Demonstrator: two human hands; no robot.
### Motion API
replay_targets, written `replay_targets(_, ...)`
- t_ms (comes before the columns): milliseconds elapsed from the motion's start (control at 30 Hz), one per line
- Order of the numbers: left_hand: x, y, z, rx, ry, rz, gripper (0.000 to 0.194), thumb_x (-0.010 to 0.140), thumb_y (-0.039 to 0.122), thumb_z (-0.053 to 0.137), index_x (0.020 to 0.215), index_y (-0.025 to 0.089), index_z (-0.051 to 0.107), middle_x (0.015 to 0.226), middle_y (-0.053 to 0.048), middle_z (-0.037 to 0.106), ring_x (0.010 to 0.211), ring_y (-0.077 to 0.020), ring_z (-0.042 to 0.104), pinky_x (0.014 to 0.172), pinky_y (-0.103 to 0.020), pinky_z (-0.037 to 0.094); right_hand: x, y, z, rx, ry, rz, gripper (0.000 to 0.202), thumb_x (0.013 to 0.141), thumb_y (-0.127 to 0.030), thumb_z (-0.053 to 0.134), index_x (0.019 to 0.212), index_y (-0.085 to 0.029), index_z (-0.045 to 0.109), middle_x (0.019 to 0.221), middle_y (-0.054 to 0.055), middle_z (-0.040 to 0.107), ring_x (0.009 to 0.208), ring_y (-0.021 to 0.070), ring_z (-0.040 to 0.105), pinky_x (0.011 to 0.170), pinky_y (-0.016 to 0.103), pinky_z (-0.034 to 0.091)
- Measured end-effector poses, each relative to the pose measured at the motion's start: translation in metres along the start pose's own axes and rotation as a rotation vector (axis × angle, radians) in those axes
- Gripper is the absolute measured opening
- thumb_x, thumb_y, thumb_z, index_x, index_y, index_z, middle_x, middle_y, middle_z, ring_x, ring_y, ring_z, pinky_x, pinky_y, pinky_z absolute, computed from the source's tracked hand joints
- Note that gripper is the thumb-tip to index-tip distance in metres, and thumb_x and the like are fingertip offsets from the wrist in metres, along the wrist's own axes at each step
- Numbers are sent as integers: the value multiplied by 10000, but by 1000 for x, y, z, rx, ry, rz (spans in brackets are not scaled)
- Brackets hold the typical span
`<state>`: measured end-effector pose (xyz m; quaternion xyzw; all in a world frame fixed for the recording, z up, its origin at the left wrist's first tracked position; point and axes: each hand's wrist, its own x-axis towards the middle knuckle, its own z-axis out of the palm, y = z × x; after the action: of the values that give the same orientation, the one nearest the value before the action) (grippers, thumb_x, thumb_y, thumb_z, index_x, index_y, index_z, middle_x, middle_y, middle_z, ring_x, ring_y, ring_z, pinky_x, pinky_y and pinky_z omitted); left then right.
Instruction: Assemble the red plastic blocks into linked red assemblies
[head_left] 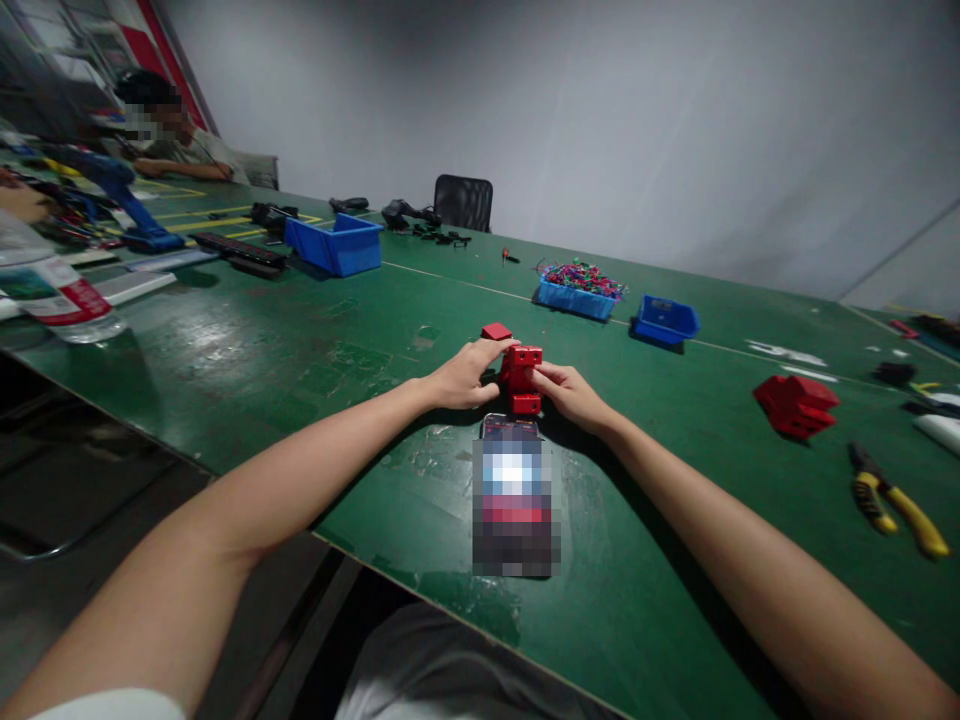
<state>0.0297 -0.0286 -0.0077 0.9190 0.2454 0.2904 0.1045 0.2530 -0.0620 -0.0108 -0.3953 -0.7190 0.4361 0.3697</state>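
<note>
Red block [523, 372] is grasped by left hand [463, 377] and right hand [577, 398]; strands [581, 277] fill a blue bin [574, 300].

Red block [518, 371]: glossy, dark holes in near face; stands upright, at or just above green table [697, 400]; lower red section [518, 404] at its foot, joint unclear; red piece [496, 331] just behind, flat-topped, partly hidden, contact unclear.
</note>
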Motion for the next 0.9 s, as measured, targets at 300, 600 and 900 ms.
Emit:
replay_targets(300,2,4,7,-25,63,-67,488,911,368,456,1326,113,424,1361,-186,508,1263,-271,474,1063,-446,363,0,0,1,-28,14,-26,464,839,-578,556,1035,-193,724,980,37,713,865,209,636,788,310,484)
replay_targets(600,4,4,10,-58,113,-56,476,849,354,546,1250,120,446,1283,-181,514,1196,-280,485,1027,-457,387,0,1,2,-73,47,-50,457,839,-573,553,1027,-195,728,959,46,718,833,207,648,745,300,491)
replay_targets(900,5,2,13,-327,135,-188,501,796,239,575,1256,128,411,1203,-158,566,1076,-236,569,980,-435,433,4,14,-1,-138,427,59,462,789,-575,588,989,-177,707,780,50,704,596,156,611,545,266,456)
